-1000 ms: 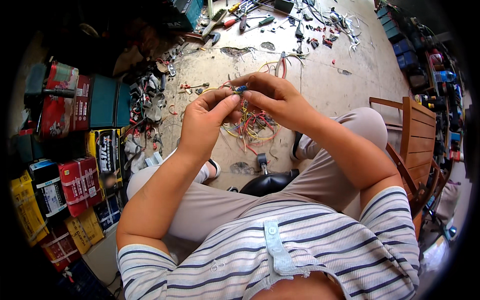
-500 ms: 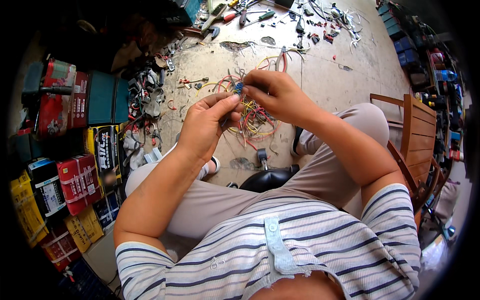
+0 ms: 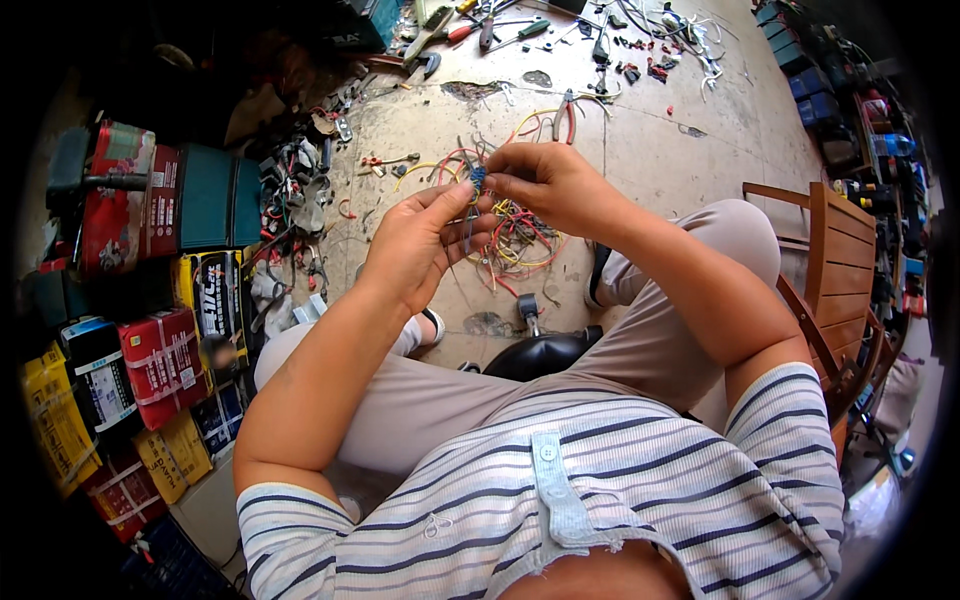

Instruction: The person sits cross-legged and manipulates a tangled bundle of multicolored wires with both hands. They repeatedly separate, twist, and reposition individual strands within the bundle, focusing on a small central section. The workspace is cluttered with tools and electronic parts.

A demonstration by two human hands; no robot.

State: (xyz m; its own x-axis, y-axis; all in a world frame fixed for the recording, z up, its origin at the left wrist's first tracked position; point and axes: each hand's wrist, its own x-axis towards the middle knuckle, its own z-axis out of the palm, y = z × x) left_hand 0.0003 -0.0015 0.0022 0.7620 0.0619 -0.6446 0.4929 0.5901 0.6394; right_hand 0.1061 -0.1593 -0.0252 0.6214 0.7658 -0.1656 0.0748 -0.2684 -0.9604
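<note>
Between both hands, over the floor, is a small blue connector-like piece (image 3: 478, 179) with thin wires hanging down beside the fingers. My left hand (image 3: 425, 232) pinches it from the left between thumb and fingers, its lower fingers loosely curled. From the right, my right hand (image 3: 555, 188) has thumb and forefinger closed at the piece's right edge. The exact grip is partly hidden by the fingers. Just beyond and under the hands lies a tangle of red, yellow and grey wires (image 3: 518, 238) on the floor. Red-handled pliers (image 3: 570, 122) rest past it.
Screwdrivers (image 3: 487, 36) and loose black parts (image 3: 630, 74) lie at the far side, with white wires (image 3: 708, 60). Stacked boxes (image 3: 165, 365) and scrap parts (image 3: 292, 185) line the left. A wooden chair (image 3: 840, 265) stands right; a black stool seat (image 3: 540, 355) is between my legs.
My left hand's lower fingers have loosened and spread a little, and thin wires now show below the blue piece. The right hand has barely moved.
</note>
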